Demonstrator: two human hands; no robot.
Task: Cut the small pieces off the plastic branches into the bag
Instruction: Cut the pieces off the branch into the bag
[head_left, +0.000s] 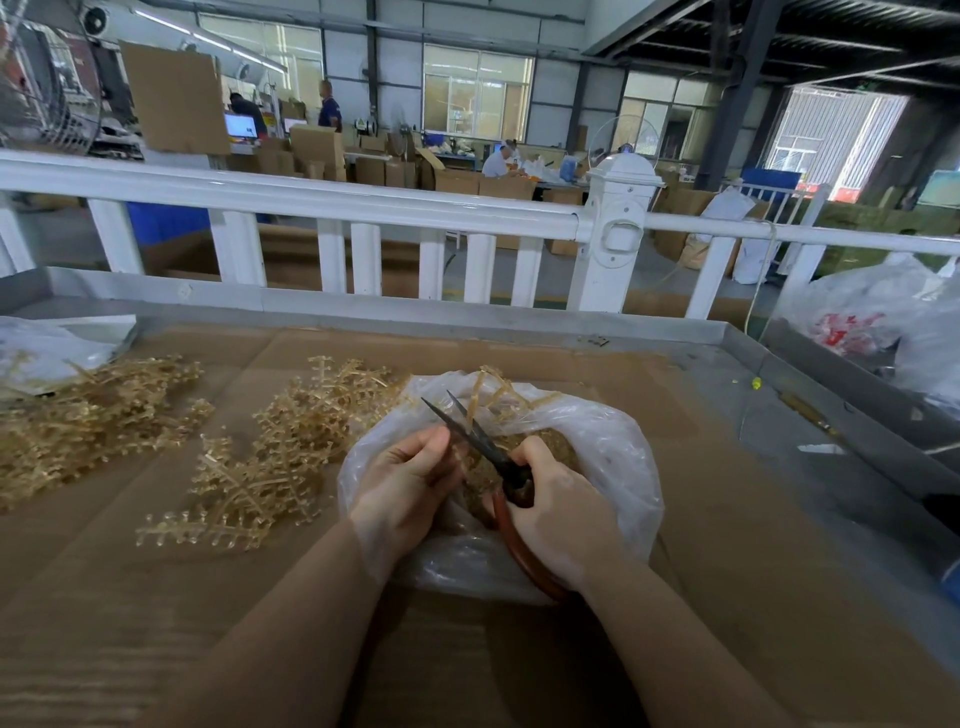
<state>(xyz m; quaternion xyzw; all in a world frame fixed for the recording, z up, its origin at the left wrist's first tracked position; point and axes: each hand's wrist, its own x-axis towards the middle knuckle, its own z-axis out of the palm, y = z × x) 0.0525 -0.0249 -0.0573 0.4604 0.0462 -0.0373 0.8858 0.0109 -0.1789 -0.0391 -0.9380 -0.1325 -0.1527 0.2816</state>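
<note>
Mid-job at the counter (675, 519): your right hand (561, 512) is clamped round the red handles of the scissors (483, 441), their dark blades parted and pointing up and away over the mouth of the bag (613, 457). Your left hand (410, 480) pinches a branch (493, 392) just beside the blades, its fingers curled tight on the stem; the branch's far end sticks up over the bag's far rim. The bag lies open on the cardboard-covered counter right under both hands, and a heap of amber bits already shows through the plastic, so a fair share of cutting looks done.

Plenty is left, by the look of it. A loose pile (270, 457) of branches with their small pieces on sprawls just left of the bag, and a second, denser pile (88, 415) lies further left, well apart from it. Whether that far pile is uncut stock or trimmed stems cannot be told from here. Judged by the near pile alone, you are somewhere in the middle of the work.
</note>
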